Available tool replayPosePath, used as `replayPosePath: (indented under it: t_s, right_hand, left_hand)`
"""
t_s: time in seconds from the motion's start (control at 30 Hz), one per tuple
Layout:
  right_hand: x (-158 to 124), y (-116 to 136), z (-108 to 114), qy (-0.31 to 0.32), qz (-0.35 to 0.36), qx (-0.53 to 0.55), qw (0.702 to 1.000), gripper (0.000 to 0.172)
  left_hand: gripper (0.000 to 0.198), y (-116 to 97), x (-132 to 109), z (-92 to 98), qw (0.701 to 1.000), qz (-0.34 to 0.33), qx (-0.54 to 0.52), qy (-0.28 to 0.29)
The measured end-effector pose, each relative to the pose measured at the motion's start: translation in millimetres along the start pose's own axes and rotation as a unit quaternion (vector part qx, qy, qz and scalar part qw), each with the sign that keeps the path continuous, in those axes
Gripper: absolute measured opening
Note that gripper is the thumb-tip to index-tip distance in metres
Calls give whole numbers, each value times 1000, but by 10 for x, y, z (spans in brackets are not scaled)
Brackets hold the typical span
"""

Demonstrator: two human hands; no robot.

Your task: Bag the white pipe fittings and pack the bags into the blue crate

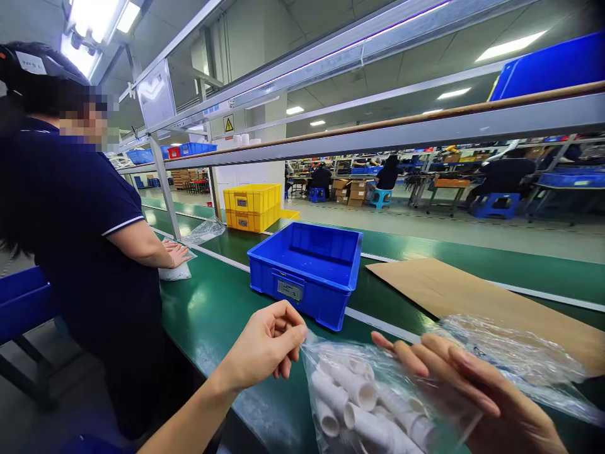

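A clear plastic bag (373, 403) filled with several short white plastic tubes (363, 388) lies on the green bench in front of me. At the bag's upper left corner, my left hand (271, 343) pinches the film between thumb and fingers. My right hand (472, 384) lies along the bag's right side with fingers stretched out, against the film. Just beyond the bag stands a blue crate (305, 271) with a label on its front. To the right, more crumpled clear plastic (515, 353) rests beside my right hand.
A brown cardboard sheet (472, 293) lies at the right on the green bench (217, 302). Yellow crates (253, 208) stand farther back. A co-worker (85, 233) at the left presses a white-filled bag (177, 271). A metal shelf (378, 129) crosses above.
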State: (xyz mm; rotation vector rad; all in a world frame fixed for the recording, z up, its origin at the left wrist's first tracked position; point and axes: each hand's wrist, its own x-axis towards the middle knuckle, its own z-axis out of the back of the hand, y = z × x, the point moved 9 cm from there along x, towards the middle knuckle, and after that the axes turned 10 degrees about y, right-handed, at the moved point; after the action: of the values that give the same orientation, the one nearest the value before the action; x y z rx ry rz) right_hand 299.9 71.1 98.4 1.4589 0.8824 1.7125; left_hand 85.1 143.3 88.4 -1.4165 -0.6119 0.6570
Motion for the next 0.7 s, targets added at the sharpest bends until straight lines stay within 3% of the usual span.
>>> replayPosePath:
  t_s: [0.07,0.17,0.33,0.47,0.57,0.7]
  right_hand:
    - [-71,-196,-62,-7,-63,174,983,50]
    - [-144,-373,-83,0,-116,214,970,49]
    - [-101,-416,-208,131,-92,180,971,43]
    - [-42,-409,-142,94,-66,147,983,36]
    - [-16,-312,-6,56,-34,50,997,25]
    - [-109,-180,45,112,-4,-88,990,28]
  left_hand:
    - [27,-2,-7,-25,1000,-4,-5,-4]
    - [25,-13,-15,-53,1000,-8,-14,-9]
    - [26,-41,-14,-152,1000,-8,-24,1]
    - [27,-64,-6,-205,1000,-14,-25,2]
    - [28,-59,1,-166,999,-22,-24,-14]
    - [28,-47,0,-98,999,-30,-24,-35]
